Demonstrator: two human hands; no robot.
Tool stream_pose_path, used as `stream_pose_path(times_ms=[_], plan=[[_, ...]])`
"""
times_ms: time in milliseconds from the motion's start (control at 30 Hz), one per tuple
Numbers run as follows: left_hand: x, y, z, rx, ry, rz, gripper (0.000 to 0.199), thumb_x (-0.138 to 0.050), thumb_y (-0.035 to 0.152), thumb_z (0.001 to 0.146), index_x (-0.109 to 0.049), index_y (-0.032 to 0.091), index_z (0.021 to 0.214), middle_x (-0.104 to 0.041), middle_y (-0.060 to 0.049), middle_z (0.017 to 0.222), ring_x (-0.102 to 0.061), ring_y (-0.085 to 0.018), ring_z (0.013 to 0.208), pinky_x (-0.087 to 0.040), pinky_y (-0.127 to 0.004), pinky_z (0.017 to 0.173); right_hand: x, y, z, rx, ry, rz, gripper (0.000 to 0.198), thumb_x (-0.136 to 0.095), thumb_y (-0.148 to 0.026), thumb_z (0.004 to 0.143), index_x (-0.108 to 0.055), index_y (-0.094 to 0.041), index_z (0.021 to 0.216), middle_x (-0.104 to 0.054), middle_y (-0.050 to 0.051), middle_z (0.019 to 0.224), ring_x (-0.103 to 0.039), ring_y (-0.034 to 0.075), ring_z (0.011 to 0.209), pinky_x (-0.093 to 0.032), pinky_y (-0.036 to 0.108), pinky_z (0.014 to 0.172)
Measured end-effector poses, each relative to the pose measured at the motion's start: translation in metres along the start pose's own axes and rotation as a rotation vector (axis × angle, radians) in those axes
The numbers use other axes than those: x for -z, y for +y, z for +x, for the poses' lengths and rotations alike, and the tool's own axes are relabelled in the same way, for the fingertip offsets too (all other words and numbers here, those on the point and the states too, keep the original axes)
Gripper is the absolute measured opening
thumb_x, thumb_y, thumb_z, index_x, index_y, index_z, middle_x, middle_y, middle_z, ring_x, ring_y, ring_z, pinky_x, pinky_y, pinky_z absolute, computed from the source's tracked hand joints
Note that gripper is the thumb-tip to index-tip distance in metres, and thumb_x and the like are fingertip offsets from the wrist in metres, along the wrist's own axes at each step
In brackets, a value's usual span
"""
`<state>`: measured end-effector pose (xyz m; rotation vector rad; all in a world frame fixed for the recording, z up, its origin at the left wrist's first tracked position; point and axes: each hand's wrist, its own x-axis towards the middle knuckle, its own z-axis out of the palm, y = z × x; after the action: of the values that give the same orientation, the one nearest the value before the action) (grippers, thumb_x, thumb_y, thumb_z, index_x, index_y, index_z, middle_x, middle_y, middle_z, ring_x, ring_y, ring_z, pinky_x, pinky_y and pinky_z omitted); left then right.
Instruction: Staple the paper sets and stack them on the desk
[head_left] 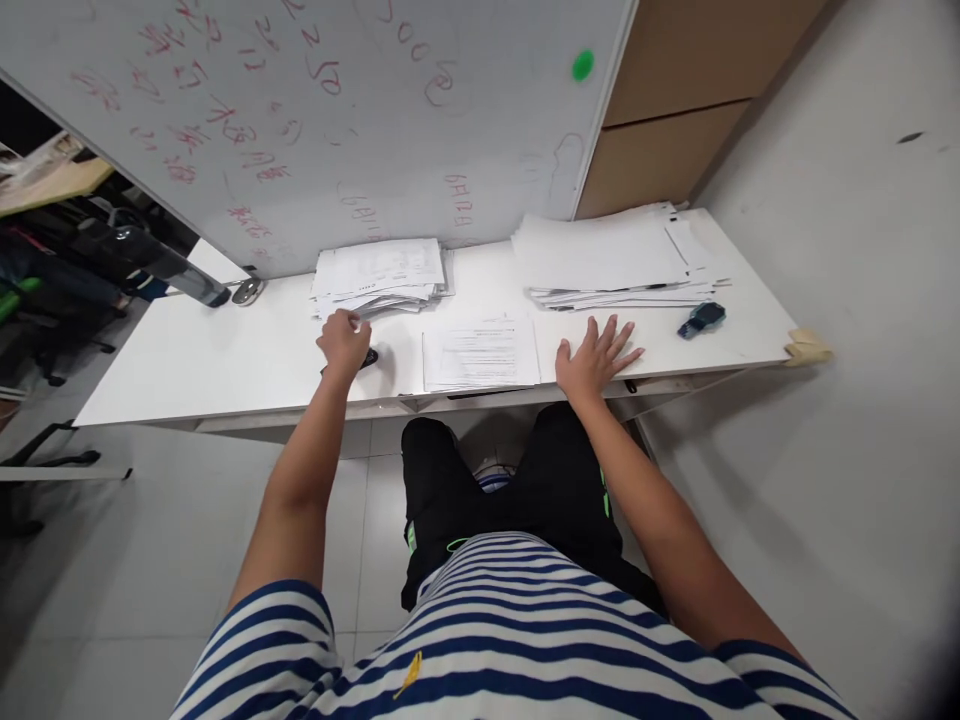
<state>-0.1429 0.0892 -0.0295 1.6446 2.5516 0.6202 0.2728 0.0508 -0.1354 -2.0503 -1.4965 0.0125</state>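
My left hand (345, 345), fingers loosely bent and thumb apart, is at the front edge of the left stack of papers (379, 268). A small black object (369, 357) shows beside and partly under this hand; its kind is hidden. No sheet shows between the fingers. My right hand (590, 362) lies flat on the white table (465, 290) with its fingers spread. Between the hands, near the front edge, lies a printed sheet or thin set of sheets (481, 356). My right hand is just right of it.
A larger stack of papers (600, 255) lies at the back right, with a dark bluish object (702, 320) in front of it. A whiteboard (360, 130) and cardboard boxes (675, 110) stand behind. A dark bottle (176, 268) and a small round item (248, 291) are at the left.
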Motion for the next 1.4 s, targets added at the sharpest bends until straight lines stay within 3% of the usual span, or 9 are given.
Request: stream_pose_path(times_ms=[133,300,433,600,767,867,1000,1167,1400], plan=[[-0.025,0.062,0.037,-0.188,-0.003,-0.014,0.036,-0.059,0.045,0.09,-0.062,0.023,0.117,-0.064,-0.017,0.131,-0.054,-0.038,0.127,-0.042,-0.054,0.104,0.002,-0.003,0.0,-0.018,-0.019,-0.032,0.066,-0.048,-0.031,0.091,-0.038,-0.012,0.154,-0.022,0.023,0.169,-0.003,0.041,0.159,-0.002,0.079,0.117],[-0.053,0.096,0.074,-0.151,-0.055,0.087,0.08,-0.074,0.055,0.075,-0.05,0.019,0.142,-0.046,-0.023,0.155,-0.035,-0.043,0.145,-0.033,-0.059,0.114,0.003,-0.005,0.002,-0.028,-0.019,-0.058,0.064,-0.045,-0.034,0.094,-0.04,-0.013,0.154,-0.025,0.021,0.169,-0.007,0.039,0.159,-0.005,0.075,0.119],[-0.06,0.092,0.084,-0.04,-0.078,0.088,0.067,-0.066,0.057,0.08,-0.057,0.019,0.134,-0.056,-0.023,0.146,-0.047,-0.043,0.137,-0.037,-0.06,0.109,0.004,-0.005,0.003,-0.023,-0.019,-0.062,0.062,-0.042,-0.035,0.096,-0.041,-0.013,0.154,-0.027,0.02,0.169,-0.009,0.038,0.159,-0.004,0.073,0.121],[-0.055,0.079,0.088,-0.074,-0.049,0.129,0.051,-0.058,0.049,0.089,-0.06,0.018,0.129,-0.067,-0.021,0.128,-0.056,-0.041,0.126,-0.039,-0.058,0.105,0.005,-0.004,0.002,-0.015,-0.03,-0.038,0.062,-0.044,-0.034,0.095,-0.04,-0.014,0.154,-0.028,0.02,0.168,-0.008,0.037,0.16,-0.003,0.074,0.12],[-0.048,0.062,0.101,-0.061,-0.003,0.165,0.038,-0.047,0.036,0.097,-0.06,0.017,0.127,-0.069,-0.018,0.119,-0.061,-0.037,0.117,-0.045,-0.049,0.098,0.006,-0.005,0.002,-0.007,-0.044,-0.026,0.062,-0.042,-0.034,0.096,-0.039,-0.014,0.155,-0.027,0.02,0.169,-0.007,0.036,0.16,-0.003,0.073,0.121],[-0.043,0.054,0.111,-0.028,0.032,0.113,0.044,-0.051,0.033,0.096,-0.05,0.018,0.138,-0.068,-0.015,0.119,-0.061,-0.034,0.113,-0.045,-0.048,0.098,0.006,-0.004,0.003,-0.012,-0.04,-0.032,0.062,-0.042,-0.034,0.096,-0.039,-0.014,0.155,-0.028,0.02,0.168,-0.009,0.036,0.16,-0.004,0.072,0.122],[-0.034,0.048,0.118,-0.11,-0.06,0.031,0.064,-0.068,0.035,0.088,-0.04,0.019,0.143,-0.067,-0.01,0.114,-0.059,-0.031,0.107,-0.045,-0.048,0.098,0.003,-0.003,0.003,-0.007,-0.028,-0.041,0.062,-0.042,-0.034,0.096,-0.039,-0.014,0.155,-0.028,0.02,0.168,-0.009,0.036,0.16,-0.005,0.071,0.122],[-0.034,0.05,0.116,-0.143,-0.153,-0.067,0.064,-0.071,0.052,0.085,-0.049,0.018,0.135,-0.066,-0.014,0.119,-0.061,-0.033,0.112,-0.047,-0.045,0.096,0.002,-0.001,0.003,-0.001,-0.029,-0.051,0.062,-0.042,-0.034,0.096,-0.04,-0.014,0.155,-0.029,0.019,0.168,-0.01,0.036,0.159,-0.006,0.07,0.122],[-0.049,0.071,0.105,-0.122,-0.069,0.085,0.075,-0.059,0.068,0.086,-0.053,0.012,0.134,-0.055,-0.026,0.142,-0.047,-0.045,0.133,-0.042,-0.057,0.106,0.006,-0.005,0.004,-0.02,-0.051,-0.034,0.061,-0.044,-0.031,0.096,-0.04,-0.013,0.154,-0.029,0.02,0.168,-0.01,0.035,0.16,-0.006,0.07,0.123]])
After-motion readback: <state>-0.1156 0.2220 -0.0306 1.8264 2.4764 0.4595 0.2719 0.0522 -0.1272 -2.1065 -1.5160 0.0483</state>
